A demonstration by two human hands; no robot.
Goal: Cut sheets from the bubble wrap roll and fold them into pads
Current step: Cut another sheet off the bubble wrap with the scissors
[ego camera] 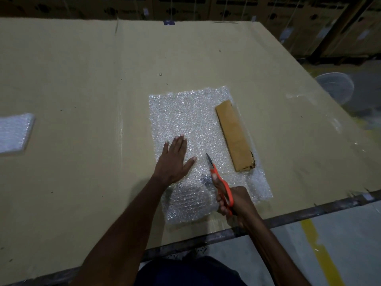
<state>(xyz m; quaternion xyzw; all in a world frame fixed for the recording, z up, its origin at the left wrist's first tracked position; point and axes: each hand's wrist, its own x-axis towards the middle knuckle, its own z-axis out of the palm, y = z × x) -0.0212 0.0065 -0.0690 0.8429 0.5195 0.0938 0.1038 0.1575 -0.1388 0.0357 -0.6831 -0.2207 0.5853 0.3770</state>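
A clear bubble wrap sheet lies spread on the cardboard-covered table, running toward me. My left hand presses flat on its left part with straight, spread fingers. My right hand grips orange-handled scissors, whose blades point away from me over the sheet, just right of my left thumb. A flat brown cardboard piece rests on the sheet's right side. A folded bubble wrap pad sits at the table's far left.
The table's dark metal front edge runs diagonally near my body. A white fan stands on the floor beyond the right edge. Stacked cardboard boxes line the back. Yellow floor tape shows at the right.
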